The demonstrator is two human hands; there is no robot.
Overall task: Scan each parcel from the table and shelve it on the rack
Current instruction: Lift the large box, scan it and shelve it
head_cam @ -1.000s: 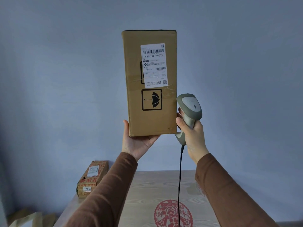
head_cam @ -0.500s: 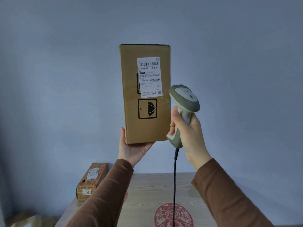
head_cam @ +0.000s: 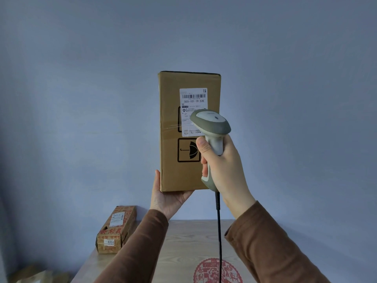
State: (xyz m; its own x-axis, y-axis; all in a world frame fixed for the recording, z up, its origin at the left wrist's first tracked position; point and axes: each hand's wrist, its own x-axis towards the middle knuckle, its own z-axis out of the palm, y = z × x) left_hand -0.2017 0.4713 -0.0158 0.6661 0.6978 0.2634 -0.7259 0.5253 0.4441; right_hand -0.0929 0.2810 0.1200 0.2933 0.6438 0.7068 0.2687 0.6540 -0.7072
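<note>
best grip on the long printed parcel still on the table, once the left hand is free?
Judging by its pose, take the printed parcel across its narrow width near mid-length, coming from above. It lies flat at the left edge of the table, long axis running away from the camera, both long sides exposed. Keep fingers off the white label on top so it can be scanned.

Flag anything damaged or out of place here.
The small printed parcel on the table has a torn upper front corner. The tall box held upright looks intact, only creased under its tape.

Scanner (head_cam: 211,127) before held parcel (head_cam: 173,139); second parcel (head_cam: 116,229) on table (head_cam: 187,242).
</note>
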